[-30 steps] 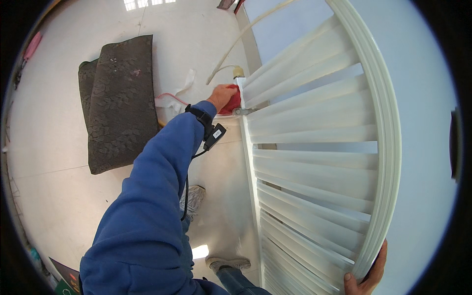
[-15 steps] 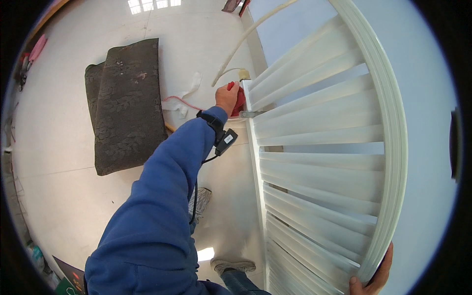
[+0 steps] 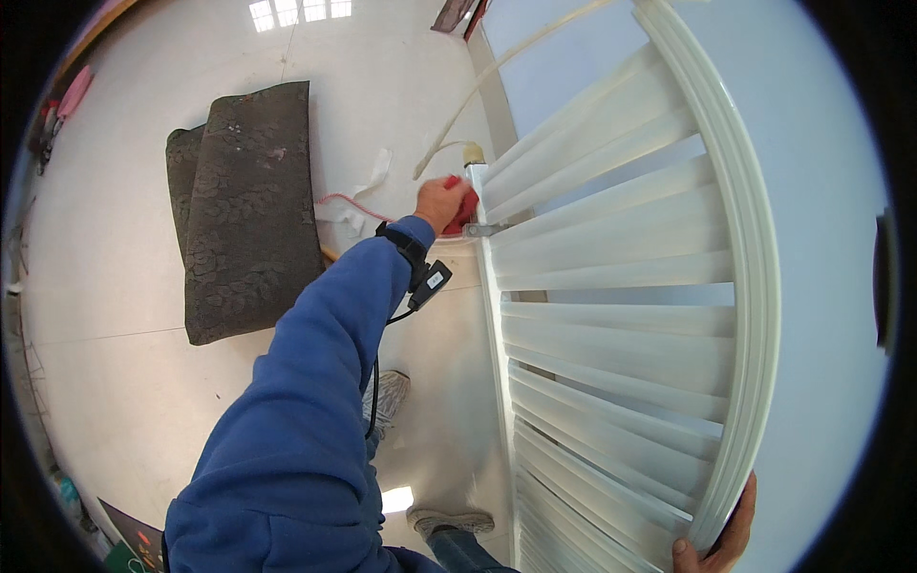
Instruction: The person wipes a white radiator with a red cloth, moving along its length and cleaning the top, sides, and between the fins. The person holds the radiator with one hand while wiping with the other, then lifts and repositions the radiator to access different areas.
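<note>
While right hand [image 3: 734, 532] clasps radiator edge [image 3: 758, 286], floor [image 3: 105, 382] spreads leftward.

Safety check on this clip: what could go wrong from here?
The red cloth in the left hand could snag on the grey metal bracket beside it. The black cable hanging from the left wrist might catch on something as the arm moves.

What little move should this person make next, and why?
Perhaps draw the red cloth slightly along the left rail of the white slatted panel: the left hand holds it beside that rail's far end, near a metal bracket, while the right hand grips the opposite rail.
</note>
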Tool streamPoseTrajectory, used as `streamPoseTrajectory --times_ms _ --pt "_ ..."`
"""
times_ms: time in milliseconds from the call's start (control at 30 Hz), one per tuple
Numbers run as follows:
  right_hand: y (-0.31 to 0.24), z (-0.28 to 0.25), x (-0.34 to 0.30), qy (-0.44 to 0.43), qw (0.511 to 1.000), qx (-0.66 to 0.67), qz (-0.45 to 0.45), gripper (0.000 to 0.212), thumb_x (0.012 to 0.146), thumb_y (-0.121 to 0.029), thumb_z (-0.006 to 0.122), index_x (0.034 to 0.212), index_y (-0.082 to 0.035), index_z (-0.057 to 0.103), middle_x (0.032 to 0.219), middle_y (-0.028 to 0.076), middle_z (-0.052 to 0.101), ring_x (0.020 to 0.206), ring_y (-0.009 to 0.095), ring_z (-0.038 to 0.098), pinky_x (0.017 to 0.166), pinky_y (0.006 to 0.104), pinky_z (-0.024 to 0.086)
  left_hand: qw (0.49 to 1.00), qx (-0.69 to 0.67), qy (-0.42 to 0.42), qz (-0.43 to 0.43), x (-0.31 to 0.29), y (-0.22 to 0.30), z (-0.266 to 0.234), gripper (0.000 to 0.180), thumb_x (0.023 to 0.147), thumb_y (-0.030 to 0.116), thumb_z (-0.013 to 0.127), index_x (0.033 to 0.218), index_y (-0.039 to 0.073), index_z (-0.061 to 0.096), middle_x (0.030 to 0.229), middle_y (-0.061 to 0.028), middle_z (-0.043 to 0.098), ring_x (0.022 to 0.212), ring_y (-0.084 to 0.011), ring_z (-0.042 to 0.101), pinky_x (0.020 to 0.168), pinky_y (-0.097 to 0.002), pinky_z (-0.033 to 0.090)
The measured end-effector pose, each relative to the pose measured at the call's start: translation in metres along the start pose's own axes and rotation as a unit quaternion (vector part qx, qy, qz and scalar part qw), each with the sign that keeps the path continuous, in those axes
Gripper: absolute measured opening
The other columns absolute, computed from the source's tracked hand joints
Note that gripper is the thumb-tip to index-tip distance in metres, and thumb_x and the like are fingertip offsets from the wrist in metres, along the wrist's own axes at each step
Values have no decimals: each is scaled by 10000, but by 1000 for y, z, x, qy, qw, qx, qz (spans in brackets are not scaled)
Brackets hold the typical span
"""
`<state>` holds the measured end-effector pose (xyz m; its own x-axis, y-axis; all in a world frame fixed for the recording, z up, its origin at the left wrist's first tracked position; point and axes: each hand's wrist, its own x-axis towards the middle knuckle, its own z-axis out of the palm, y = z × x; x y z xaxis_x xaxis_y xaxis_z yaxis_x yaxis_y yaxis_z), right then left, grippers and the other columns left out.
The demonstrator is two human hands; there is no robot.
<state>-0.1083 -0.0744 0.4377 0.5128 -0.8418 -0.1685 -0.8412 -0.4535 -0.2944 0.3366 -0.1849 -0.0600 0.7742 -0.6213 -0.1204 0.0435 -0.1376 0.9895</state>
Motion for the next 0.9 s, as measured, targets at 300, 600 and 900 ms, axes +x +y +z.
streamPoseTrajectory --times_ms 300,600,900 --pt "-7 -4 -1 -8 1000 -22 -20 880 784 -163 718 1500 92 273 1510 265 354 1396 362 362 1150 459 281 983 131 64 115 -18 15 17 333 880 349 697 839 20 662 806 -211 669 726 -383 633 686 -460 494" --pt "-10 -5 0 -13 1000 -12 9 879 807 -193 738 1496 95 275 1508 272 359 1391 366 370 1145 457 292 997 28 41 62 -2 21 -20 214 912 224 674 957 19 719 783 -116 720 685 -192 687 639 -327 556" --pt "-10 -5 1 -8 999 -43 15 875 805 -220 739 1484 105 293 1496 294 374 1388 391 385 1144 456 303 962 177 126 166 -8 17 37 271 877 282 676 858 23 600 849 -224 626 880 -436 605 769 -498 471"
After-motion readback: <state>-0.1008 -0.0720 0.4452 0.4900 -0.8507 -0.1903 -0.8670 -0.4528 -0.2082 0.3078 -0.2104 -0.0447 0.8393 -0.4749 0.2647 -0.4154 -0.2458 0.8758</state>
